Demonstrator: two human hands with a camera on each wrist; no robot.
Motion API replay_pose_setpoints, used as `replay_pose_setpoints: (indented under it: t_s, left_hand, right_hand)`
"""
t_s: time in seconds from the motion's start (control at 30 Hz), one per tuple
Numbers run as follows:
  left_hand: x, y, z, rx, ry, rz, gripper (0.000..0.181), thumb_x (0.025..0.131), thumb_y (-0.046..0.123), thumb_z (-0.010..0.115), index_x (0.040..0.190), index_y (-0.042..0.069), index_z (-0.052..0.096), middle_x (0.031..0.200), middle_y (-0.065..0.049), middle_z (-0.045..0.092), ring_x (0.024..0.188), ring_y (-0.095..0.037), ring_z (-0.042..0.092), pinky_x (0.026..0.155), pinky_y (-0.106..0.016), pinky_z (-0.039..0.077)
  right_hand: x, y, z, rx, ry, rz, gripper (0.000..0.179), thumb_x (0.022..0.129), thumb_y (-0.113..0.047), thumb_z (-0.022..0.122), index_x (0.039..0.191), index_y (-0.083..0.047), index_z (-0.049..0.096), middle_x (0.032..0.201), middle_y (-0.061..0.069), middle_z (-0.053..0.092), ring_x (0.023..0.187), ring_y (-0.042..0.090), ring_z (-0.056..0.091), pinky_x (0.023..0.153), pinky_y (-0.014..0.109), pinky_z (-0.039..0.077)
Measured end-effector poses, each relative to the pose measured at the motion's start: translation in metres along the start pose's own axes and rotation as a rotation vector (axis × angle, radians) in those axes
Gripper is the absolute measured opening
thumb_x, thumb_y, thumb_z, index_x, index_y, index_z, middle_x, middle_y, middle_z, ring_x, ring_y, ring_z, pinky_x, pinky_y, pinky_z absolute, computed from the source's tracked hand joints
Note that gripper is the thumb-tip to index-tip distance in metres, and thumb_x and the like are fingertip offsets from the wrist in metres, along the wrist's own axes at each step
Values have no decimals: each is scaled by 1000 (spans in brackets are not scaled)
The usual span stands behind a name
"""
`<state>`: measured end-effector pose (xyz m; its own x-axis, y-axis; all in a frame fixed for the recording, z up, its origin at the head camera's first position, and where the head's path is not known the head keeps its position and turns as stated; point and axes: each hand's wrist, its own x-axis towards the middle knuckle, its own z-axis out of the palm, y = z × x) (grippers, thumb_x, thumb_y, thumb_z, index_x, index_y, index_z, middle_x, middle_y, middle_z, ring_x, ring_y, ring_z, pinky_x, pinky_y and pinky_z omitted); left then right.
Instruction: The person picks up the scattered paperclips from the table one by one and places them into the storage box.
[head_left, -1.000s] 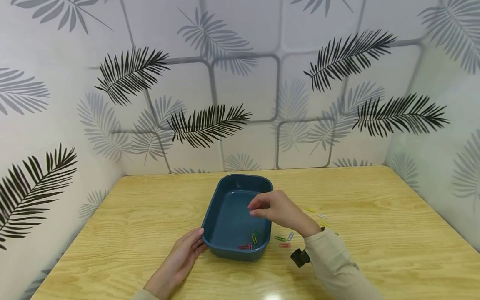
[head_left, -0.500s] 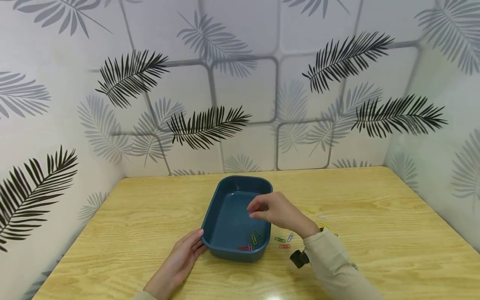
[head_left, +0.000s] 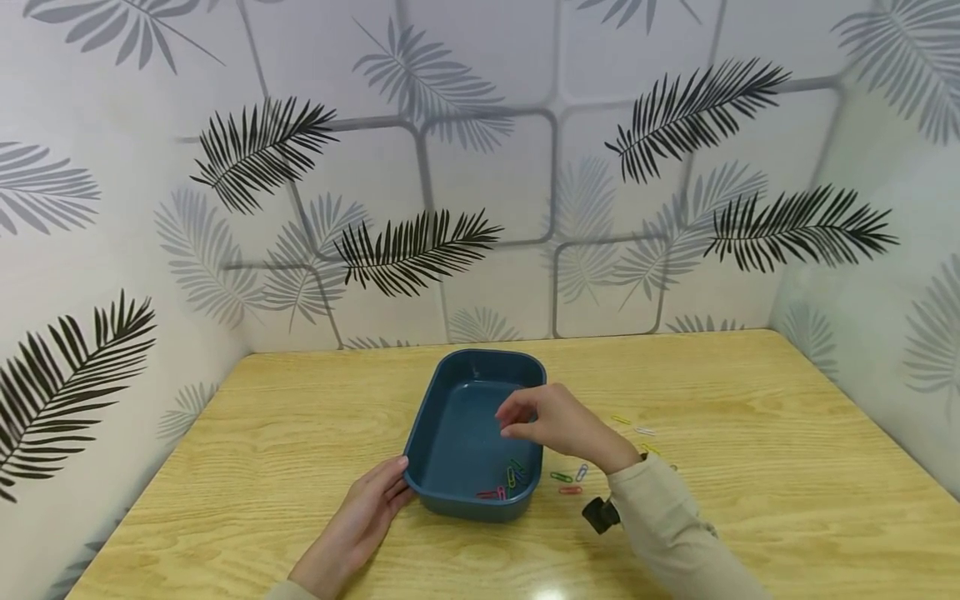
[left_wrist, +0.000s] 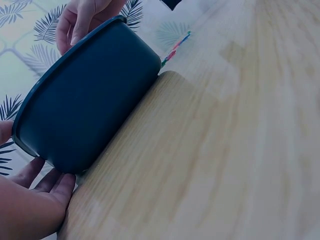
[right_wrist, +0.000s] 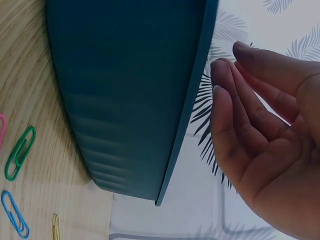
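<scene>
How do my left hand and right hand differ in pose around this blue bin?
Place: your left hand is outside the blue bin at its near left corner; your right hand hovers over the bin's right side. Contact: the left hand's thumb rests at the rim, its fingers against the outer wall; the right hand's thumb and fingers curve toward each other, tips apart, holding nothing visible. Both are bare.

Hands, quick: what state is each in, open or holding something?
Left hand: open, touching the outside of the bin.
Right hand: open, fingers loosely curled over the bin, nothing visible in it.
</scene>
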<state>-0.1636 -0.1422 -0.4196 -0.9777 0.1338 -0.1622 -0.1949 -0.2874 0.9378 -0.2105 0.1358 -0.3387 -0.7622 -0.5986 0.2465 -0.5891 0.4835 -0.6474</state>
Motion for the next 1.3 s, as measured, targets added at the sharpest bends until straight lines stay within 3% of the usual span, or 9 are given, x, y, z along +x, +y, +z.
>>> replay_pose_setpoints:
  t_s: [0.33, 0.7, 0.9, 1.07, 1.3]
  left_hand:
    - [1, 0, 1, -19, 23, -2, 48, 100, 18, 54, 134, -14, 40, 118, -11, 59, 106, -15, 56, 94, -30, 46]
    - [1, -1, 2, -34, 38, 1, 46, 101, 16, 53, 134, -13, 40, 117, -10, 59, 105, -16, 57, 93, -31, 46]
    - [1, -1, 2, -39, 37, 1, 47, 100, 17, 53, 134, -13, 40, 115, -10, 59, 104, -15, 57, 93, -31, 46]
    - [2, -1, 1, -37, 30, 8, 47, 100, 16, 53, 134, -14, 41, 115, -9, 60, 104, -15, 57, 93, -31, 46]
    - [0, -1, 0, -19, 17, 8, 48, 100, 18, 54, 134, -14, 41, 118, -11, 59, 106, -15, 56, 94, -30, 46]
  right_hand:
    - [-3, 5, 2, -18, -20, -4, 12, 89, -7, 70, 101, -4, 70, 89, -2, 69, 79, 7, 63, 69, 22, 52]
    - [-19, 29, -12, -40, 110, 37, 27, 92, -8, 67, 118, -2, 64, 89, -2, 66, 76, 13, 62, 64, 27, 52]
    - [-23, 45, -34, -98, 171, 115, 31, 91, -8, 68, 120, 0, 63, 95, 6, 65, 82, 19, 64, 66, 32, 53]
    - [-35, 68, -59, -119, 155, 216, 33, 90, -9, 69, 119, 4, 61, 105, 20, 64, 90, 29, 63, 73, 40, 54]
    - [-55, 93, -83, -144, 135, 265, 33, 89, -10, 70, 115, 9, 61, 99, 17, 65, 90, 31, 63, 75, 44, 53]
